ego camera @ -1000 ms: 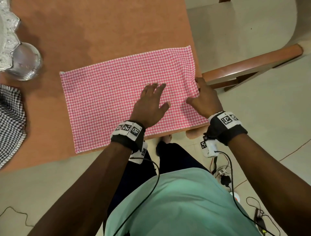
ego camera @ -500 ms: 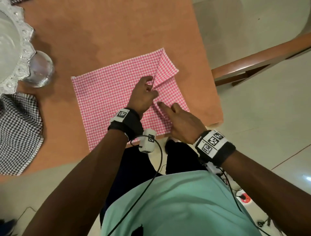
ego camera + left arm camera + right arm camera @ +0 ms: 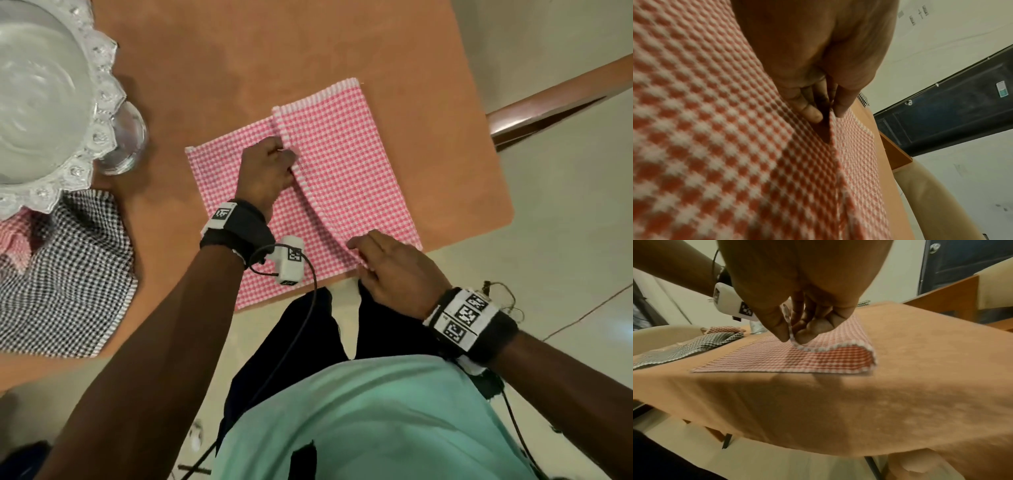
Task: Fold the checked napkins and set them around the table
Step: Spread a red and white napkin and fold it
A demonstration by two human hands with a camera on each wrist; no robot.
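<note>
Pinching the white-trimmed edge of the pink checked cloth napkin (image 3: 339, 161), left hand (image 3: 265, 171) far, right hand (image 3: 394, 263) near, both grips closed on it to lay the fold square on the orange desk (image 3: 274, 51).

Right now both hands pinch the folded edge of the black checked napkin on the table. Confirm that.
Not quite: the napkin being folded is the pink napkin, not the black one. The head view shows the left hand and right hand pinching its folded edge on the table; the black napkin lies untouched to the left.
</note>
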